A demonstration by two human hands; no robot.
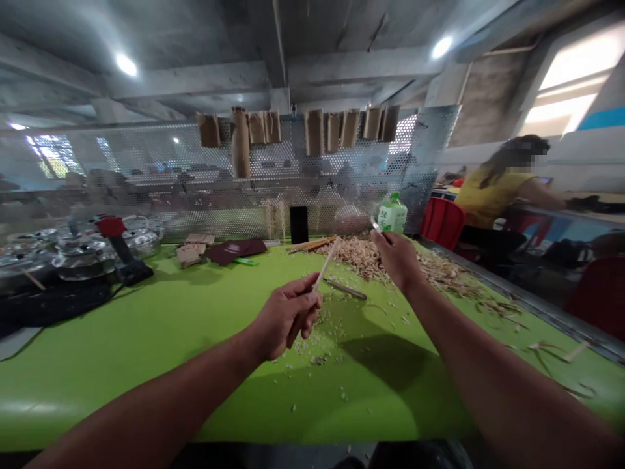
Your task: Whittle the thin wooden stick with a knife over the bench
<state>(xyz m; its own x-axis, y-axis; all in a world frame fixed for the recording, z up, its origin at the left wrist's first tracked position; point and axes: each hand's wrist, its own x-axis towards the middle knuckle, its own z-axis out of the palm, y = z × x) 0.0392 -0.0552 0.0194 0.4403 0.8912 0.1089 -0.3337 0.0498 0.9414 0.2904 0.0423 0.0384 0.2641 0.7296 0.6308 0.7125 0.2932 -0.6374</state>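
My left hand (pixel 288 316) is closed around the lower end of a thin pale wooden stick (pixel 328 262), which points up and away over the green table (pixel 146 352). My right hand (pixel 398 257) is raised further out, its fingers pinched on a small blade-like tool (pixel 376 226) whose tip shows above the thumb. The two hands are apart, the stick's tip reaching toward the right hand. A dark-handled knife or file (pixel 346 289) lies on the table between them.
A heap of wood shavings (pixel 371 257) spreads at the back right, with scraps along the right edge. A green bottle (pixel 392 214), a black box (pixel 299 224), a red-topped tool (pixel 120 251) and glass lids (pixel 73 251) stand near a perforated screen (pixel 195 182). Another person (pixel 502 189) sits at far right.
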